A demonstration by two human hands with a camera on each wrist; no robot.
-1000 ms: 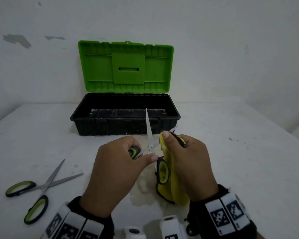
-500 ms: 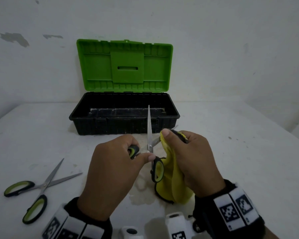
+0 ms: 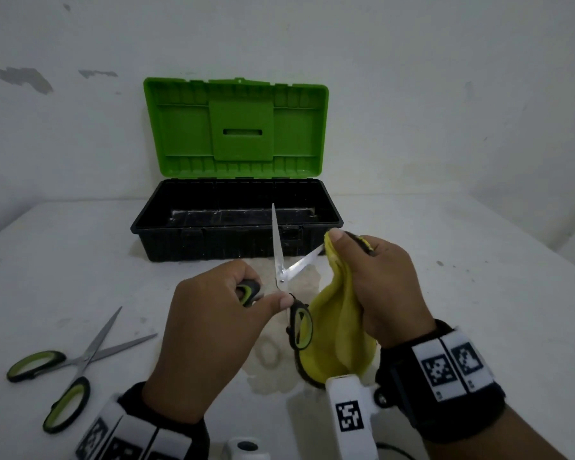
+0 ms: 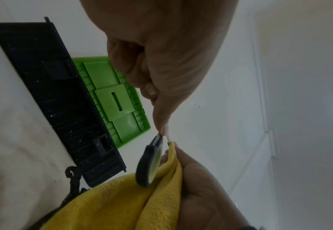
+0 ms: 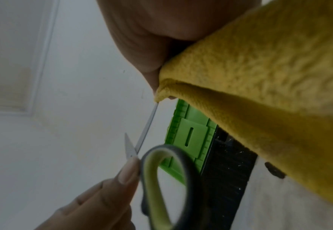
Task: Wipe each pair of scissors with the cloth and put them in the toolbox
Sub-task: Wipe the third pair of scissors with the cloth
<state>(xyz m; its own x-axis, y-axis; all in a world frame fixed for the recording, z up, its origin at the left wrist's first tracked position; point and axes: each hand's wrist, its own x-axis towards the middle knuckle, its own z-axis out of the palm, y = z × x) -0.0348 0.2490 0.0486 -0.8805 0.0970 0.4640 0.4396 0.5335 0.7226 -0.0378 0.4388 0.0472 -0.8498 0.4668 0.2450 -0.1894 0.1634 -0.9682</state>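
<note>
My left hand point(image 3: 243, 300) grips the black-and-green handle of a pair of scissors point(image 3: 281, 277), held up with its blades spread. One blade points up toward the toolbox; the other slants right into the yellow cloth point(image 3: 336, 327). My right hand point(image 3: 362, 260) pinches the cloth around the far end of that slanted blade, whose tip is hidden. The free handle loop point(image 5: 167, 179) hangs beside the cloth point(image 5: 269, 77). A second pair of scissors point(image 3: 70, 363) lies open on the table at the left. The black toolbox point(image 3: 236, 240) stands behind, its green lid point(image 3: 236, 127) upright.
The white table point(image 3: 478, 293) meets a white wall behind the toolbox. A pale stain point(image 3: 269, 356) marks the table under my hands. Inside the toolbox only its dark floor shows.
My right hand has slid the cloth outward along the slanted blade, baring more metal near the pivot. Both hands rose slightly. The scissors on the table have not moved.
</note>
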